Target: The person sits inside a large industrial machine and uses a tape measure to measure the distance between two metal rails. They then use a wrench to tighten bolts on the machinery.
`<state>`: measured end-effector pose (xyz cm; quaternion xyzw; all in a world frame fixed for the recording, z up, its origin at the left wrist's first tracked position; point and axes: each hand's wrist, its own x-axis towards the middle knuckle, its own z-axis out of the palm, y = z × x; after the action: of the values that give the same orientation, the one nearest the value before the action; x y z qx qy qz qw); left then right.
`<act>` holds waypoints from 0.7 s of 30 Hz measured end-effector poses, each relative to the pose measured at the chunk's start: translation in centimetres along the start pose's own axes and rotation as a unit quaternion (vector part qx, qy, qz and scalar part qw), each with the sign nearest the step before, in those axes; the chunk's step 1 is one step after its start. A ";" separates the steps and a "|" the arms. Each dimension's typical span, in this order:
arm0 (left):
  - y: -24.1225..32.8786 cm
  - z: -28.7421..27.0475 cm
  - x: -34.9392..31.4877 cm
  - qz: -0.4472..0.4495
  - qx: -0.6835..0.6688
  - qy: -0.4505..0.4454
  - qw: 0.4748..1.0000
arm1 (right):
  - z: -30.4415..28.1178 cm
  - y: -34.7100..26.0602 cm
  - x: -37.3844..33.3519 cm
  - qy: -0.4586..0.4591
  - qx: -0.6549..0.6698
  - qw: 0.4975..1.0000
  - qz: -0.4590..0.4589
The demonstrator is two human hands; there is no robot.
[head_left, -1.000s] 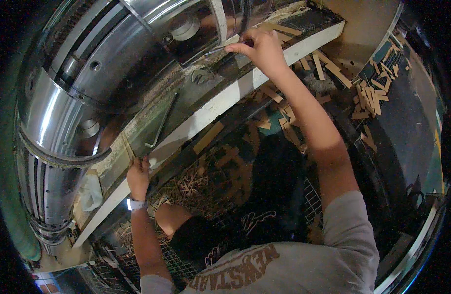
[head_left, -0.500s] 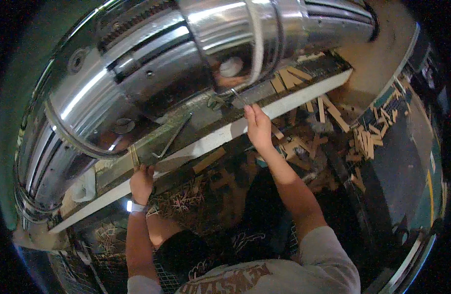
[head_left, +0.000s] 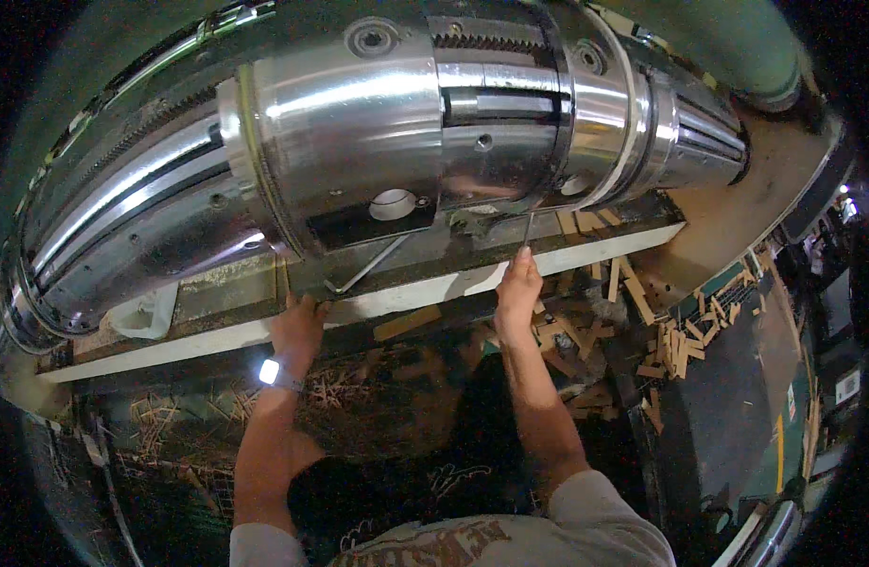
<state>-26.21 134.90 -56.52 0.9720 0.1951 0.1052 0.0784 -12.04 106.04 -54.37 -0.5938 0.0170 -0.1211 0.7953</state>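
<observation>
A large shiny metal cylinder (head_left: 354, 142) with bands, slots and round holes stretches across the top. Below it, my right hand (head_left: 519, 293) is closed round a thin metal rod (head_left: 532, 227), whose upper end reaches the cylinder's underside. My left hand (head_left: 298, 329) rests at the pale beam (head_left: 406, 296), its fingers curled round a thin tan strip (head_left: 284, 276) that points up toward the cylinder. Between my hands, an L-shaped hex key (head_left: 366, 267) lies on the ledge behind the beam.
A whitish translucent container (head_left: 146, 317) stands on the ledge at the left. Wooden strips (head_left: 680, 350) are heaped on the floor at right, and several more lie below the beam. A brown panel (head_left: 727, 189) rises at the cylinder's right end.
The view has shifted, so the cylinder shows more fully. The rod in my right hand has gone from slanting to nearly upright. My left hand stays by the beam.
</observation>
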 end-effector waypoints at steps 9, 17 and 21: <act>-0.2 -1.8 -0.9 0.048 -0.015 0.090 0.995 | -0.3 0.1 0.1 -0.042 0.040 0.998 0.012; -5.5 5.6 0.8 0.062 -0.050 0.134 0.988 | 1.7 -1.6 -1.3 0.013 0.048 0.997 0.056; -0.2 0.0 -0.3 0.032 0.096 0.002 0.995 | 1.4 -2.1 -1.3 0.031 0.081 0.991 0.106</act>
<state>-26.60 134.99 -56.58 0.9806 0.1728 0.0908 -0.0187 -13.44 107.05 -52.11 -0.5181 0.0945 -0.0560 0.8482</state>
